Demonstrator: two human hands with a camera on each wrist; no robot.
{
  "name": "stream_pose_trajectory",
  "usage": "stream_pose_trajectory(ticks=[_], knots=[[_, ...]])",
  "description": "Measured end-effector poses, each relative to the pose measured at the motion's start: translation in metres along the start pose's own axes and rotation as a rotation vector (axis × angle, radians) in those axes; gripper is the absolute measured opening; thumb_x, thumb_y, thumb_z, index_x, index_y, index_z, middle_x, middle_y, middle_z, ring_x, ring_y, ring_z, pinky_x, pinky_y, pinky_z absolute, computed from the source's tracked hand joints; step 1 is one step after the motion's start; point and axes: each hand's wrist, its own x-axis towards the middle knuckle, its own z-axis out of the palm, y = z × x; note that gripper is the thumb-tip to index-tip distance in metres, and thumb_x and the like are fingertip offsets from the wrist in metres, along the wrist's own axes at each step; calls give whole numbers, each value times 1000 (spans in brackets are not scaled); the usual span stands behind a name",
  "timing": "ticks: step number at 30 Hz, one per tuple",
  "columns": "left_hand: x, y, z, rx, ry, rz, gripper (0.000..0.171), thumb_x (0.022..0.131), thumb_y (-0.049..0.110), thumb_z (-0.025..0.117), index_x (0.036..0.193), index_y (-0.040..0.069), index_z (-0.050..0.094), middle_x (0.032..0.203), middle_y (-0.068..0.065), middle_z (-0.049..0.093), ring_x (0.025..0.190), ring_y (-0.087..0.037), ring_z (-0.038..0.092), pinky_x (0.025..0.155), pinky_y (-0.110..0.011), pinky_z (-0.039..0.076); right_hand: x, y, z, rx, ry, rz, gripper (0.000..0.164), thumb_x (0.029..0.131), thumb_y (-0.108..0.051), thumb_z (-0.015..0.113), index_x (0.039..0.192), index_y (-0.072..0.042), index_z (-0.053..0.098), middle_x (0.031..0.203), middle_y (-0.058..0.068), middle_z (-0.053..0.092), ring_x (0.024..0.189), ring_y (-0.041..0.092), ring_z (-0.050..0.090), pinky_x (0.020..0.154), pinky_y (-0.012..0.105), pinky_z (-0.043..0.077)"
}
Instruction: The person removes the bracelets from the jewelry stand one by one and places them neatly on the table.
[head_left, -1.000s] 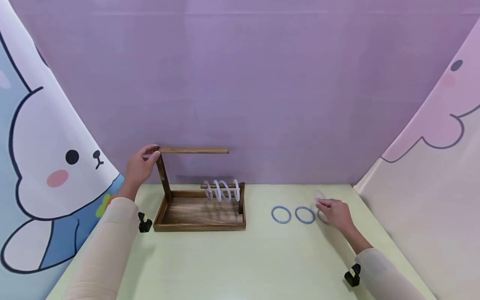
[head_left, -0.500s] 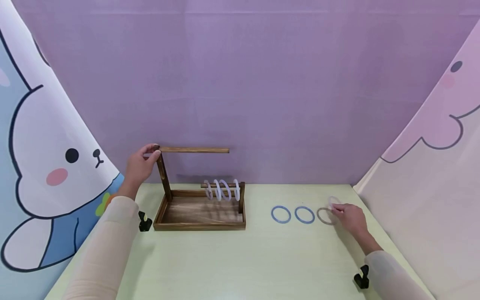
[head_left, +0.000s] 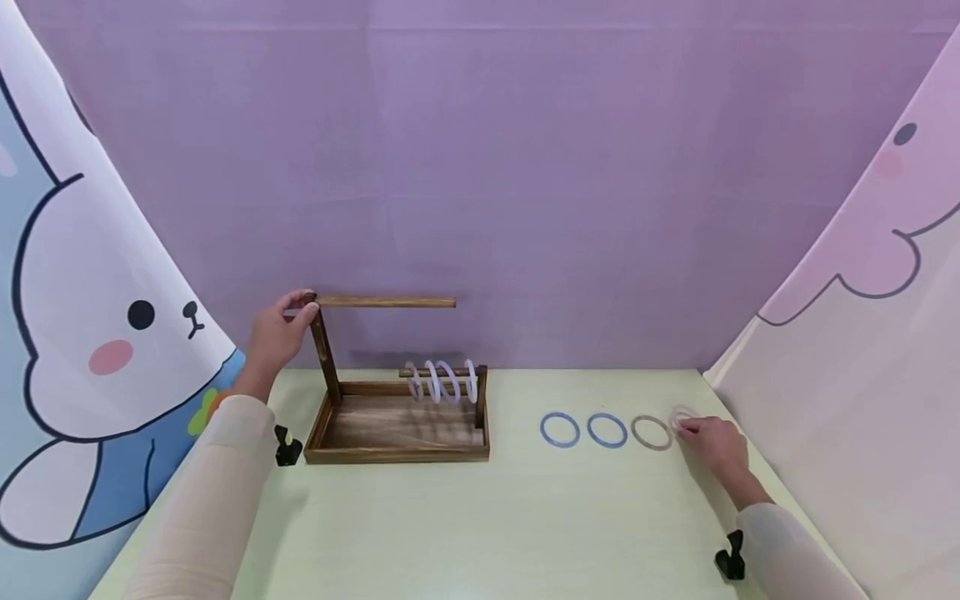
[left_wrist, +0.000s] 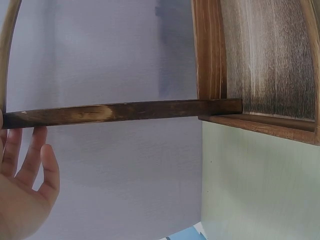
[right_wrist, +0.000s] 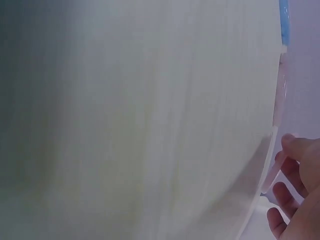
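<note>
Purple backdrop [head_left: 525, 167]: hanging behind the work area, showing faint horizontal creases.
Pale green table [head_left: 480, 525]: bearing the stand and the loose rings.
Rabbit-print cloth [head_left: 82, 283]: sloping along the left side.
Pink-and-cream cloth [head_left: 855, 333]: sloping along the right side.
Wooden stand [head_left: 397, 456]: sitting at the left rear of the table; its shallow tray is carrying a tall post at the left end and a short post at the right.
Long rod [head_left: 386, 302]: extending rightward from the tall post's top.
Short rod [head_left: 406, 372]: extending leftward from the short post.
Left hand [head_left: 276, 335]: pinching the top of the tall post, where the long rod is joining it.
Right hand [head_left: 720, 446]: pinching the pale ring between thumb and forefinger, the other fingers curving loosely.
Four rings, pale and purplish [head_left: 433, 383]: hanging apart around the short rod.
Two blue rings [head_left: 560, 414]: lying flat on the table, right of the stand.
Brownish ring [head_left: 652, 417]: lying flat, just right of the blue pair.
Pale ring [head_left: 681, 407]: tilting in the right hand, just beside the brownish one; whether it is touching the table cannot be told.
</note>
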Motion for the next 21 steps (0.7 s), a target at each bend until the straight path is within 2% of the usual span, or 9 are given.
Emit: stream_pose_trajectory(ticks=[3, 8, 14, 21], knots=[[0, -1, 0, 2, 3, 2, 52, 107, 41, 48, 144, 3, 53, 138, -28, 58, 121, -49, 60, 95, -58, 51, 0, 2, -1, -9, -27, 5, 26, 92, -25, 71, 111, -10, 78, 105, 26, 73, 75, 36, 65, 53, 38, 43], [1, -2, 2, 17, 9, 12, 51, 108, 41, 48, 143, 4, 54, 137, -27, 60, 120, -48, 62, 92, -56, 52, 0, 2, -5, -11, -76, 27, 25, 91, -24, 71, 111, -12, 79, 110, 24, 73, 79, 35, 66, 55, 36, 42], [0, -1, 2, 13, 3, 6, 52, 108, 40, 48, 143, 3, 54, 136, -28, 60, 119, -48, 62, 91, -54, 52, -1, 1, -4, -2, -78, 25, 25, 90, -24, 69, 110, -12, 80, 112, 23, 73, 88, 43, 67, 56, 38, 44], [-2, 0, 0, 1, 0, 5, 53, 108, 39, 48, 144, 2, 52, 136, -29, 58, 120, -48, 61, 93, -55, 51, -1, 6, 0, 12, -65, 60, 24, 90, -25, 70, 108, -13, 80, 114, 22, 74, 97, 48, 65, 61, 42, 47]])
